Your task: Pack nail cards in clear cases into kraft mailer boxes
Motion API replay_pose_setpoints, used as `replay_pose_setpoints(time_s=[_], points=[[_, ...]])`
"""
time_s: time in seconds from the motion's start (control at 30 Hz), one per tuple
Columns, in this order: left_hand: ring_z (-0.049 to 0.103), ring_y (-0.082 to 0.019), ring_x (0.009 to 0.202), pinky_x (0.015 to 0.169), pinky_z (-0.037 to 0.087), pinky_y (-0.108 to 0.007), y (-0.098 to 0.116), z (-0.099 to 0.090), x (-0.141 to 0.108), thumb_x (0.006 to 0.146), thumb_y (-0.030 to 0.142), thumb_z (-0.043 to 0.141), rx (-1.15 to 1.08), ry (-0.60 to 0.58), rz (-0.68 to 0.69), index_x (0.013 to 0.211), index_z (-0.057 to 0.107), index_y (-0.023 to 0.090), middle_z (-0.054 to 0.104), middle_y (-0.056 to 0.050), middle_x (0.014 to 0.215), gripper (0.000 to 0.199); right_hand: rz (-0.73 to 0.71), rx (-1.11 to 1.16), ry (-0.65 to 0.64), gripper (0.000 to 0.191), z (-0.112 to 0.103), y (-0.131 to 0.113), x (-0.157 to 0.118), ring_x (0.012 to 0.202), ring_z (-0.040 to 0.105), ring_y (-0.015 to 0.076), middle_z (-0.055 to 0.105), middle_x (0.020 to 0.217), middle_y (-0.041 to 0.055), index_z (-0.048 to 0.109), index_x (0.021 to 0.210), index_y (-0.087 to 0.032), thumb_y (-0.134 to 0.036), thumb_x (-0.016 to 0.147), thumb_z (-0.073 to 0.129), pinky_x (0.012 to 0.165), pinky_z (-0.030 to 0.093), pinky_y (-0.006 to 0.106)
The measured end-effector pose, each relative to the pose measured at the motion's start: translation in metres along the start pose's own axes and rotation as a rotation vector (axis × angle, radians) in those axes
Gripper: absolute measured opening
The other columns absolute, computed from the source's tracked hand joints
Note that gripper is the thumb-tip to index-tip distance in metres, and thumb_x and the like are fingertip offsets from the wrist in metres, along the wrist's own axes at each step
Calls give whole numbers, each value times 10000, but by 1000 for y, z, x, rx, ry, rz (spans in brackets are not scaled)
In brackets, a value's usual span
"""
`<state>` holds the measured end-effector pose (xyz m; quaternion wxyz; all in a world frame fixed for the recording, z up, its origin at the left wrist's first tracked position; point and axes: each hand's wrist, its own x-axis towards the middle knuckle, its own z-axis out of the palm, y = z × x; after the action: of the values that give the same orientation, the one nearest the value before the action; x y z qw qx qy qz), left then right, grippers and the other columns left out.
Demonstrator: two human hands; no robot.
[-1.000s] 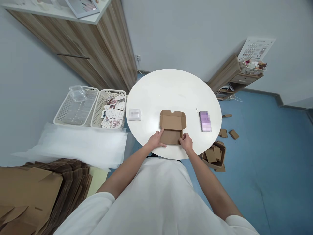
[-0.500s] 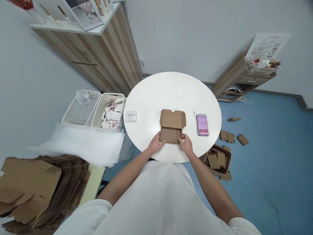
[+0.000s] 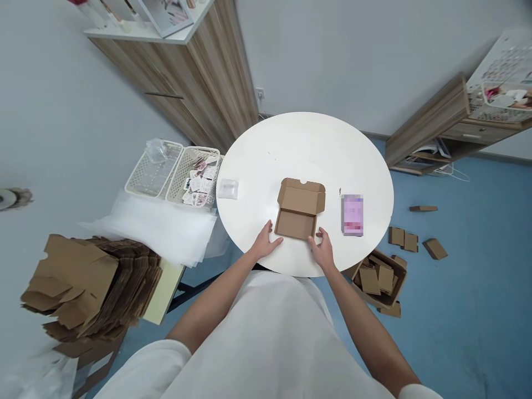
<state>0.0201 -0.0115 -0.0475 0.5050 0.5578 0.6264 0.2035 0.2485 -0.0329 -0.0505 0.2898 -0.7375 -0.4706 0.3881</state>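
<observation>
Apparently, you are finishing the folding

In the head view, an open, rectangular brown cardboard box (image 3: pixel 296 224) is lying on the rounded white bench (image 3: pixel 307 147). Your left hand (image 3: pixel 263 244) is flanking its near left corner, fingers wide; your right hand (image 3: pixel 323 251) is bracketing the near right corner, fingers parted, contact unclear. The next move probably calls for steadying the box lightly.

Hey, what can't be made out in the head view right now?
All in the head view:
Right hand: unclear whether it grips the near corner of the open carton; fingers hide any contact.
Purple item: print masked by coarse pixel blocks.
Cards: text too small.
Picture frame: cut off by the top edge.
</observation>
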Motion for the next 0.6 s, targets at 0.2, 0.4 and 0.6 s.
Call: replay_pose_setpoints(time_s=[0.2,0.4,0.6], points=[[394,-256,1178,850,428,-369,-17,-37,-1,755,470,524,3,122,-25,1331,226,191,335,-146,1341,706,-213,65,86,523,7,-35,-15,527,429,87,488,1102,105,362,1201,-188,-400,745,504,567,436,298],[345,-245,1212,958,346,-403,-37,-108,24,807,428,447,95,454,-24,1254,345,183,377,-133,1286,520,-251,77,-320,430,75,-107,-1,642,518,126,526,1044,83,451,1132,-221,-368,735,526,637,470,325],[234,-241,1278,1043,220,-394,-53,-168,61,807,429,434,73,498,-61,1287,288,154,295,-142,1350,573,32,184,-456,497,162,-153,36,991,518,192,485,1201,65,453,1148,-258,-402,686,569,822,446,361]])
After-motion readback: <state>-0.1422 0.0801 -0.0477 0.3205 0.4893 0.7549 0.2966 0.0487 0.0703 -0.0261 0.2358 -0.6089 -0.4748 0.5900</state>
